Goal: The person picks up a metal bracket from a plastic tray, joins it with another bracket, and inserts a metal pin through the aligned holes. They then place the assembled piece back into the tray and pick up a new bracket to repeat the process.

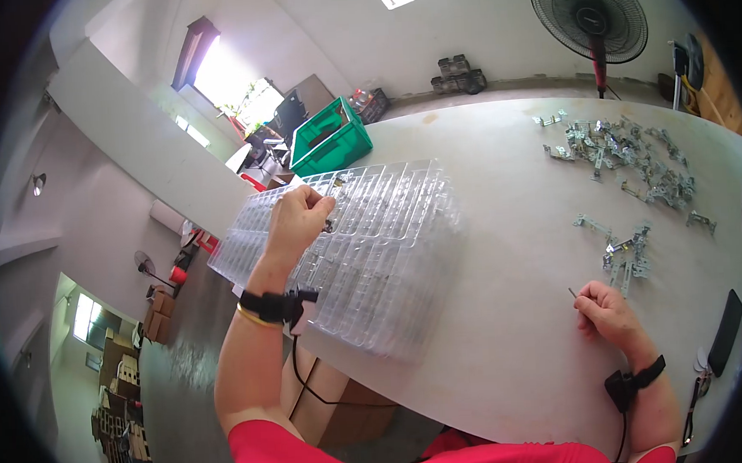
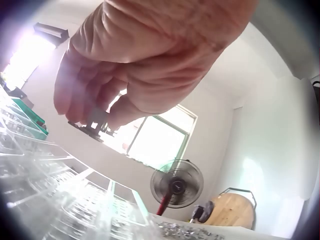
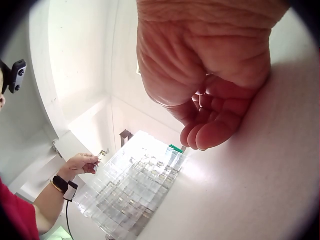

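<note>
My left hand (image 1: 298, 222) pinches a small metal bracket (image 2: 91, 129) above the clear compartment trays (image 1: 365, 294); my right hand (image 1: 610, 314), fingers curled, grips a thin rod (image 1: 572, 292) at near right.

A pale table (image 1: 507, 308) with scattered metal parts (image 1: 603, 151) and clear trays (image 1: 372, 256).

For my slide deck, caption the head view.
The left hand holds a small metal part above clear divided trays; more metal parts lie on the table.
</note>
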{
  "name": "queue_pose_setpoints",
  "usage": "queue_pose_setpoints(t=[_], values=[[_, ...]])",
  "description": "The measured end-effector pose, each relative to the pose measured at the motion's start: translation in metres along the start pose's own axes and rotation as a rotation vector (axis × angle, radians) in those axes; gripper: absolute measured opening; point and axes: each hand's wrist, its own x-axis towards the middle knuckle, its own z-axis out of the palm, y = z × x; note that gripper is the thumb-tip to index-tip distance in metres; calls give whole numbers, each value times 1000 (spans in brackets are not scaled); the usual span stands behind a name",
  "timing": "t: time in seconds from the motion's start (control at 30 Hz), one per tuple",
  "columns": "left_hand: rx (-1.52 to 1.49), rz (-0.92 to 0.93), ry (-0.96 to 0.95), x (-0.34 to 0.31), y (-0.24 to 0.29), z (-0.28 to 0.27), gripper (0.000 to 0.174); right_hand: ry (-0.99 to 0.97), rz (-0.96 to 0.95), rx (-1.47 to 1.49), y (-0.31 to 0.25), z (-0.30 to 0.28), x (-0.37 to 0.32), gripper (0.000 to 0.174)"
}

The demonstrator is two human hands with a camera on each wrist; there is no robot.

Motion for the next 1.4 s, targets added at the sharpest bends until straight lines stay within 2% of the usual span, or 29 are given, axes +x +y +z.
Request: queue_pose_setpoints(t=[0.07, 0.17, 0.4, 0.47, 0.6, 0.67, 0.77, 0.87, 1.07, 1.2, 1.27, 1.3, 1.4], values=[[69, -30, -62, 20, -16, 8, 34, -1, -2, 7, 1, 0, 1, 14], [203, -77, -106, 46, -33, 22, 33, -3, -4, 15, 2, -1, 1, 14], [220, -136, -173, 66, -55, 45, 30, -13, -9, 16, 2, -1, 1, 15], [175, -277, -228, 64, -43, 46, 34, -9, -5, 8, 1, -1, 1, 15], [242, -221, -219, 68, -50, 54, 31, 2, 2, 6, 0, 0, -1, 16], [369, -177, -174, 70, -54, 55, 32, 4, 0, 2, 0, 0, 0, 16], [323, -250, -182, 73, -63, 59, 39, 5, -5, -3, 1, 0, 0, 16], [294, -267, -214, 75, -65, 63, 38, 4, -2, -2, 1, 0, 0, 15], [325, -213, -171, 75, -67, 71, 38, 4, 7, -9, -3, 1, -2, 16], [372, -171, -208, 66, -46, 61, 37, 1, 7, -15, -4, 2, -3, 16], [380, -54, -76, 54, -34, 57, 34, 9, 13, -23, -5, 2, -4, 17], [380, -50, -81, 48, -25, 54, 34, 16, 20, -33, -5, 2, -5, 17], [271, 30, -78, 16, 27, 39, 27, 15, 10, -35, -7, 3, -6, 17]])
